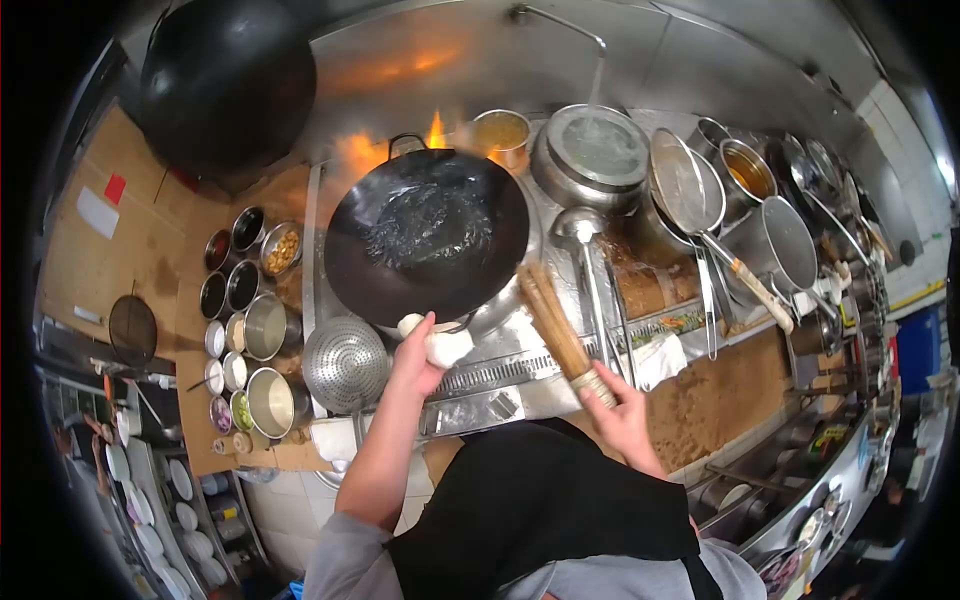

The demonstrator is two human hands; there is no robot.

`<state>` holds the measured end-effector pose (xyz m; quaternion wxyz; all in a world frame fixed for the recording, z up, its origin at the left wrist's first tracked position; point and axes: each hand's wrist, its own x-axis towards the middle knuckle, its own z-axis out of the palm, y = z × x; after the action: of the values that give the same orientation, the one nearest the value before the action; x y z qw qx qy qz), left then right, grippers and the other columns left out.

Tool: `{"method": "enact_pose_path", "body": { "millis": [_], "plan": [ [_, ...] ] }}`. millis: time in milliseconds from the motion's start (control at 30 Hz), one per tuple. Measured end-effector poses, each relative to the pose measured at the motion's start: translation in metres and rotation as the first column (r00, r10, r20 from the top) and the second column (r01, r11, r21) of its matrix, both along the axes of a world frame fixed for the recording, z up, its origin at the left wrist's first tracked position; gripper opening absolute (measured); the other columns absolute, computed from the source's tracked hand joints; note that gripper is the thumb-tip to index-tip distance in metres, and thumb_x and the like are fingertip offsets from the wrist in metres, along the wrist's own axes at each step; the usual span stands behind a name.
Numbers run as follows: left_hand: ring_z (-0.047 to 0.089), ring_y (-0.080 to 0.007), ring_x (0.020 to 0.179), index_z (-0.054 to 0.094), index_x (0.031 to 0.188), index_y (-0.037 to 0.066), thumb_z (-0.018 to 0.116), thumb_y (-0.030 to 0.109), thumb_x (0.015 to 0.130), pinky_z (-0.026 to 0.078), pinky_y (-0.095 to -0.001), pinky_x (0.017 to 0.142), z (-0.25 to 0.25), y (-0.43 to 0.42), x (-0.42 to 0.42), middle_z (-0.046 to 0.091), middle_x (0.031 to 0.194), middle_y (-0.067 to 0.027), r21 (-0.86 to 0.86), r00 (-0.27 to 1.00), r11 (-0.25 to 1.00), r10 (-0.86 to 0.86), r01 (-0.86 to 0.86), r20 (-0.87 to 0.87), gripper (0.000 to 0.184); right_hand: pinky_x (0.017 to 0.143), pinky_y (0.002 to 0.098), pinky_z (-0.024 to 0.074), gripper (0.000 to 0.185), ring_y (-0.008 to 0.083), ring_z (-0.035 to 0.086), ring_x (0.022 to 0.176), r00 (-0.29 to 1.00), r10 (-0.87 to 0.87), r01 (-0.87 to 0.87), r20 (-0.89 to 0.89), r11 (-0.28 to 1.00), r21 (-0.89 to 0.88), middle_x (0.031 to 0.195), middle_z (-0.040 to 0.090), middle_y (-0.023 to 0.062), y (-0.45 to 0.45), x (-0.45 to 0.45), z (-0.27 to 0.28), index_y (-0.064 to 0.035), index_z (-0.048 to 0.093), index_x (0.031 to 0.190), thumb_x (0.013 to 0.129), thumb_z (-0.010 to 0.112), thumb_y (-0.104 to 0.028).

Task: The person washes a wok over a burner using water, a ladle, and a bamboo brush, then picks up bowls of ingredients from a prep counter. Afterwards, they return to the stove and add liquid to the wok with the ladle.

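Observation:
A large black wok (pixel 350 245) sits over the burner, with shiny liquid churning in its bowl. My left hand (pixel 415 362) is closed around a folded white cloth (pixel 450 346) at the wok's near rim, by the near handle. My right hand (pixel 624 418) grips the bound lower end of a bamboo wok brush (pixel 555 325). The brush's bristle end points up and left, just beside the wok's right rim. A ladle (pixel 580 228) lies to the right of the brush. On the wok's left, a perforated strainer (pixel 346 364) rests near my left forearm.
Flames (pixel 437 132) rise behind the wok. A tap (pixel 598 45) runs water into a lidded pot (pixel 590 150). Several seasoning containers (pixel 265 328) stand at left; strainers and pots (pixel 780 240) crowd the right. A second wok (pixel 228 85) leans at the back left.

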<state>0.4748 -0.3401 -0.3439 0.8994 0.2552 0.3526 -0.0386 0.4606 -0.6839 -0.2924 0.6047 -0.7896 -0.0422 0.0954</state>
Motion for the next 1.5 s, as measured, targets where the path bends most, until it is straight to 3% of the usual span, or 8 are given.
{"method": "enact_pose_path", "body": {
  "millis": [367, 667, 933, 1167, 1300, 1367, 1467, 1500],
  "plan": [
    [0.069, -0.0356, 0.096, 0.060, 0.112, -0.005, 0.056, 0.009, 0.085, 0.058, -0.0473, 0.088, 0.005, 0.023, -0.052, 0.068, 0.108, -0.0201, 0.403, 0.998, 0.915, 0.046, -0.023, -0.048, 0.031, 0.085, 0.0412, 0.0546, 0.051, 0.0392, 0.066, 0.101, 0.935, 0.314, -0.324, 0.166, 0.946, 0.035, 0.111, 0.068, 0.0225, 0.017, 0.007, 0.025, -0.0075, 0.059, 0.134, 0.088, 0.069, -0.028],
    [0.067, -0.0299, 0.077, 0.056, 0.099, -0.006, 0.061, 0.006, 0.076, 0.059, -0.0425, 0.067, 0.080, -0.002, -0.076, 0.061, 0.092, -0.0145, 0.769, 0.950, 0.638, 0.223, 0.028, -0.220, 0.027, 0.082, 0.0451, 0.0559, 0.044, 0.0380, 0.070, 0.091, 0.853, 0.502, -0.475, 0.144, 0.860, -0.185, 0.094, 0.072, 0.0185, 0.089, 0.060, 0.070, -0.0076, 0.066, 0.123, 0.081, 0.063, -0.020],
    [0.058, -0.0221, 0.088, 0.056, 0.109, -0.002, 0.057, 0.006, 0.080, 0.049, -0.0377, 0.083, 0.106, 0.009, -0.074, 0.061, 0.100, -0.0097, 0.936, 0.962, 0.312, 0.160, 0.164, -0.222, 0.030, 0.083, 0.0410, 0.0571, 0.040, 0.0332, 0.071, 0.094, 0.839, 0.544, -0.533, -0.016, 0.816, -0.225, 0.100, 0.073, 0.0178, 0.157, 0.084, 0.026, -0.0097, 0.070, 0.119, 0.081, 0.058, -0.014],
    [0.058, -0.0193, 0.092, 0.051, 0.123, -0.004, 0.053, -0.002, 0.078, 0.047, -0.0312, 0.086, 0.148, 0.000, -0.061, 0.061, 0.107, -0.0099, 0.986, 0.985, 0.017, -0.058, 0.166, -0.165, 0.044, 0.088, 0.0391, 0.0560, 0.055, 0.0260, 0.071, 0.094, 0.867, 0.456, -0.380, -0.201, 0.866, 0.325, 0.110, 0.072, 0.0172, 0.173, 0.081, -0.024, -0.0149, 0.055, 0.141, 0.091, 0.064, -0.035],
    [0.058, -0.0213, 0.098, 0.049, 0.128, -0.005, 0.053, -0.003, 0.079, 0.045, -0.0326, 0.092, 0.159, -0.003, -0.058, 0.061, 0.114, -0.0132, 0.967, 0.974, -0.155, -0.072, 0.202, -0.215, 0.049, 0.078, 0.0287, 0.0557, 0.055, 0.0202, 0.070, 0.085, 0.548, 0.687, -0.274, -0.477, 0.687, 0.673, 0.112, 0.072, 0.0136, 0.143, 0.083, 0.039, -0.0154, 0.052, 0.144, 0.093, 0.064, -0.033],
    [0.059, -0.0183, 0.093, 0.054, 0.123, -0.003, 0.053, -0.004, 0.080, 0.048, -0.0309, 0.086, 0.142, 0.008, -0.062, 0.063, 0.110, -0.0093, 0.980, 0.988, -0.146, -0.055, 0.135, -0.144, 0.043, 0.090, 0.0365, 0.0551, 0.050, 0.0235, 0.069, 0.095, 0.735, 0.666, -0.493, -0.126, 0.653, 0.575, 0.117, 0.071, 0.0130, 0.181, 0.065, -0.006, -0.0175, 0.063, 0.135, 0.089, 0.069, -0.036],
    [0.060, -0.0202, 0.093, 0.057, 0.116, -0.005, 0.057, 0.003, 0.081, 0.049, -0.0331, 0.086, 0.110, 0.024, -0.088, 0.064, 0.107, -0.0105, 0.976, 0.991, 0.189, 0.059, 0.107, -0.120, 0.037, 0.080, 0.0442, 0.0562, 0.030, 0.0303, 0.071, 0.091, 0.775, 0.596, -0.607, -0.210, 0.609, -0.511, 0.100, 0.074, 0.0119, 0.132, 0.130, -0.042, -0.0129, 0.077, 0.099, 0.079, 0.069, -0.035],
    [0.061, -0.0207, 0.093, 0.058, 0.115, -0.006, 0.058, 0.005, 0.081, 0.049, -0.0335, 0.086, 0.093, 0.039, -0.096, 0.064, 0.107, -0.0109, 0.950, 0.986, 0.290, 0.087, 0.115, -0.145, 0.035, 0.073, 0.0463, 0.0563, 0.027, 0.0311, 0.071, 0.086, 0.896, 0.391, -0.437, -0.211, 0.690, -0.576, 0.091, 0.073, 0.0120, 0.092, 0.143, -0.035, -0.0118, 0.073, 0.102, 0.084, 0.062, -0.030]
  ]
}}
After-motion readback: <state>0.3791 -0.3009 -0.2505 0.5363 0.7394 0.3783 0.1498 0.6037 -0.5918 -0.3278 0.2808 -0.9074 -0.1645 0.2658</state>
